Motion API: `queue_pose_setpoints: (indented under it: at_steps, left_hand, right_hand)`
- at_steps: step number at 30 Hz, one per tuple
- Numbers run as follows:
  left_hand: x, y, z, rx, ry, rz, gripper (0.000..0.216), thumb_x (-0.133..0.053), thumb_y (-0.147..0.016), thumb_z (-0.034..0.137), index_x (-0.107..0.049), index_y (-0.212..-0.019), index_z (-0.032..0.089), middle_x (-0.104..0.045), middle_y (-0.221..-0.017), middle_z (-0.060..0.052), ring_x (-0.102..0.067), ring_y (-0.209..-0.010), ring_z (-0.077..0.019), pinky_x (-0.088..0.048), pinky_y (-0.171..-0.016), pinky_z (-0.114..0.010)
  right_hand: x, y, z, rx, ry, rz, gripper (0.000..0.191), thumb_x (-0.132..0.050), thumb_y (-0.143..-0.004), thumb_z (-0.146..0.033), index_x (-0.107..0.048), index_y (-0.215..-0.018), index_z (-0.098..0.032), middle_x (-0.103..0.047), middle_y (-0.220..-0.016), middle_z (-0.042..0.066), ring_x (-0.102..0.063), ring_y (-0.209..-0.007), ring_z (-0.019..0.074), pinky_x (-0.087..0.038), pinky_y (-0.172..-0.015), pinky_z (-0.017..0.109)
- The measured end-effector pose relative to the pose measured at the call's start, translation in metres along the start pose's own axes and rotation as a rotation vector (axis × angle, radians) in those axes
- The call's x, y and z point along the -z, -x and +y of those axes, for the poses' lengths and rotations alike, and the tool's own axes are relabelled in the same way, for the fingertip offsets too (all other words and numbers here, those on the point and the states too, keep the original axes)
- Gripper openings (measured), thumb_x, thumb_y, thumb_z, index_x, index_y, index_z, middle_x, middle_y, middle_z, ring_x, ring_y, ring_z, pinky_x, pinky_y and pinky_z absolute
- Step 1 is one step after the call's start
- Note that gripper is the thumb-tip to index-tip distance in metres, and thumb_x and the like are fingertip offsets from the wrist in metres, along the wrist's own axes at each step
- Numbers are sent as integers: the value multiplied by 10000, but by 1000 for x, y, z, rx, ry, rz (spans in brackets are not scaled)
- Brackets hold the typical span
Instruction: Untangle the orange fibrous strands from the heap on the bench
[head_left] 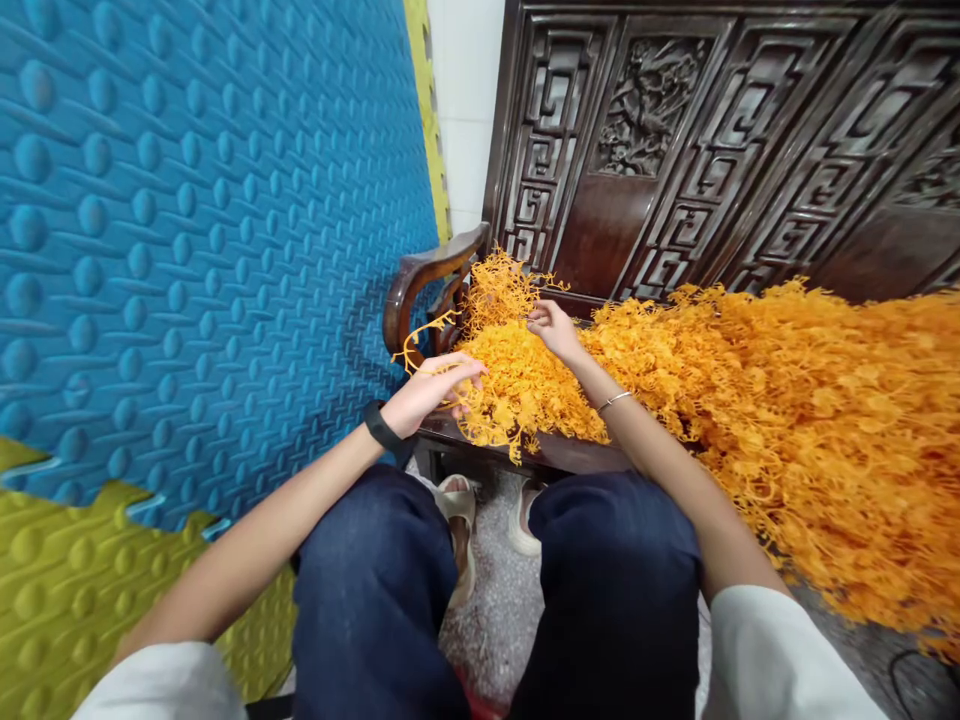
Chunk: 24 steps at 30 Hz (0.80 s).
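Head view: your left hand [439, 388], fingers straight and close together, flat on near edge of orange sprig heap [750, 400]. Your right hand [553, 326], fingertips pinching strands atop heap, just beyond left fingers. Heap lies on carved wooden bench [600, 235].

No legible text or labels.

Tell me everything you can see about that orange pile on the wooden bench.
The orange pile is a loose, tangled heap of thin, branching sprigs, plastic-looking and bright orange. It spreads along the carved bench seat, from the armrest off the right edge, some strands hanging over the front. The left hand rests on its near-left edge; the right hand pinches strands farther back.
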<state>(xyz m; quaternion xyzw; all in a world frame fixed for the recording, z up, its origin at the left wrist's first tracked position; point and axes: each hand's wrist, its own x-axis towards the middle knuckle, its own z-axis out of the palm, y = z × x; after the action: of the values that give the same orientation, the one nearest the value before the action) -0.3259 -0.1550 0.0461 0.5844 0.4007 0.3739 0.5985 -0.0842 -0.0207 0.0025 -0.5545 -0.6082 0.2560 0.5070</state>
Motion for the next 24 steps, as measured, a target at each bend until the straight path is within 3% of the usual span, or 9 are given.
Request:
queue_pose_setpoints:
  at_steps: [3,5,8,11,14,18,24]
  left_hand:
    - [1,-2,0,-53,56,-12,253,-632,-745,391,-666,-829,155,-598,-791,-26,-513,-520,-91,-437,-438,-223]
    - [3,-3,0,-76,89,-10,260,-618,-758,390,-674,-858,157,-606,-797,-33,-537,-551,-105,-447,-448,-225]
    - [6,-4,-2,-124,142,-4,267,-597,-775,392,-680,-886,164,-609,-790,-32,-555,-587,-117,-465,-476,-231]
    - [7,-4,-2,-168,174,0,248,-611,-774,374,-684,-879,161,-609,-763,-26,-562,-643,-124,-476,-518,-222]
    - [6,-4,-2,-206,210,8,235,-633,-765,372,-677,-854,159,-622,-779,-25,-567,-702,-134,-487,-544,-219]
    - [4,-4,-2,-216,254,-42,340,-610,-782,467,-663,-886,148,-656,-838,-49,-594,-714,-151,-493,-544,-236]
    - [3,-4,-4,-140,229,-103,450,-574,-775,578,-629,-945,165,-651,-751,-34,-586,-584,-141,-469,-487,-252]
  right_hand:
    - [-7,8,-1,26,44,-27,211,-625,-603,-152,-604,-813,-147,-596,-952,55,-542,-697,119,-453,-816,349]
    - [-11,16,-10,35,2,-51,172,-630,-617,-180,-615,-785,-149,-611,-896,46,-542,-678,124,-465,-771,344]
    - [-12,37,-40,82,-190,-152,151,-633,-685,-262,-619,-797,-161,-624,-771,16,-561,-640,125,-468,-677,307]
    - [-9,68,-80,225,-298,-362,183,-641,-758,-343,-633,-827,-173,-631,-730,6,-579,-650,123,-467,-663,290]
    - [-5,97,-112,402,-181,-551,190,-620,-816,-357,-659,-866,-177,-641,-789,17,-573,-719,126,-460,-695,287]
    - [-4,112,-125,632,96,-595,203,-604,-849,-305,-666,-1016,-209,-604,-814,17,-535,-749,135,-440,-725,292]
    - [-5,110,-119,704,296,-688,172,-594,-857,-268,-641,-1008,-200,-582,-923,48,-536,-849,168,-432,-788,313]
